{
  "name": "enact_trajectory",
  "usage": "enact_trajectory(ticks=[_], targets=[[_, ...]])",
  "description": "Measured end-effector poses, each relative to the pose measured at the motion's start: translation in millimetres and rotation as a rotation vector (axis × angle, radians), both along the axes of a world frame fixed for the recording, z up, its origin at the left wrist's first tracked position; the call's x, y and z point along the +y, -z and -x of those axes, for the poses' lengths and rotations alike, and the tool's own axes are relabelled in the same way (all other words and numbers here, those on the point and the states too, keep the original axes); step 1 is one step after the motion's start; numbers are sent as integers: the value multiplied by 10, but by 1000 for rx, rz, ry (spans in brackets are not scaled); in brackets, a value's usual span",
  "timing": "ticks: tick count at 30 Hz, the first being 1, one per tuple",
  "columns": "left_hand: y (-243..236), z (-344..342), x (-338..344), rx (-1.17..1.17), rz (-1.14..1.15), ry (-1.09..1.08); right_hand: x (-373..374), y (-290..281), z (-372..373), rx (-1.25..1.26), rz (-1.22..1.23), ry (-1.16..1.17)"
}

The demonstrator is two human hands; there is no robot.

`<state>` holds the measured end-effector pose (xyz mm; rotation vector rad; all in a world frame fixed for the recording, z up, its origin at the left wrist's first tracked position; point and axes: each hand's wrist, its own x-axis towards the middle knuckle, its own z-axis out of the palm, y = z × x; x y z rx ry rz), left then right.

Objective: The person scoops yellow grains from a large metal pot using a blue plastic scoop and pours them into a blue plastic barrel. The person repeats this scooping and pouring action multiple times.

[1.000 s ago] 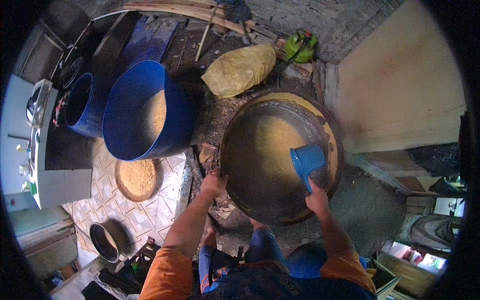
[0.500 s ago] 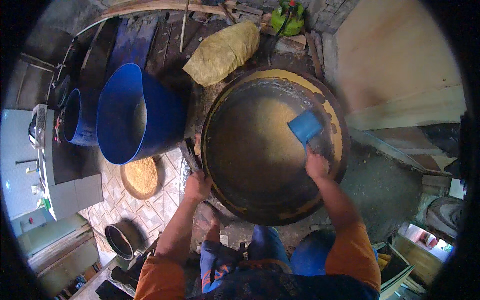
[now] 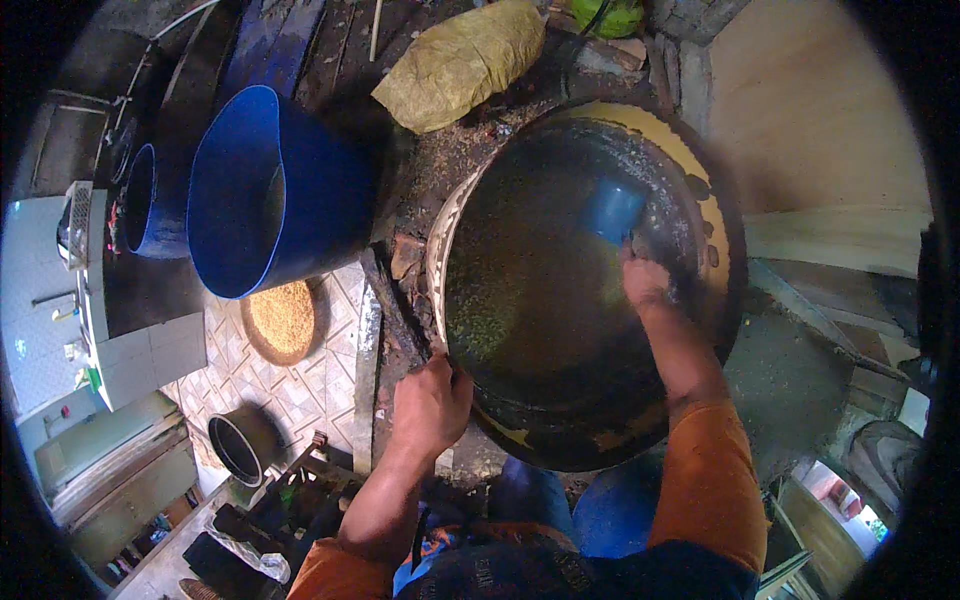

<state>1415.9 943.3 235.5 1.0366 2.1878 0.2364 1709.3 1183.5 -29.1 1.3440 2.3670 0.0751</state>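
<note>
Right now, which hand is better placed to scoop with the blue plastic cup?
Probably the right hand: it grips the handle of the blue plastic cup, inside the wide, round, dark pan. The left hand is at the pan's near-left rim, away from the cup.

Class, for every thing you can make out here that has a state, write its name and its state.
Large round dark pan: open, apparently tilted; contents unclear.
Blue plastic scoop: inside the pan, held by the right hand.
Left hand: closed at the pan's rim.
Tall blue plastic barrel: open-topped.
Yellow sack: lying down, bulging.
Shallow round tray: holding golden grain.
Dark round pot: uncovered.
</note>
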Motion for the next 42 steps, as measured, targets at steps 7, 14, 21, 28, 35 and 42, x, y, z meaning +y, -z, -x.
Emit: enact_trajectory(ticks=[7, 14, 21, 28, 35, 42], targets=[[58, 7, 3, -26, -27, 15, 112, 509, -74, -13, 110, 198], [79, 37, -7, -2, -39, 17, -156, 645, -443, -72, 275, 131], [112, 117, -44, 19, -41, 43, -1026, 916, -1235, -61, 516, 60], [229, 302, -218, 13, -34, -2, -1726, 679, -920, 58, 1009, 55], [553, 696, -356, -3, -42, 78, -2236, 694, -533, 445, 1270, 316], [841, 1064, -501, 5, 86, 80, -2189, -907, 406, 779, 1697, 1265]])
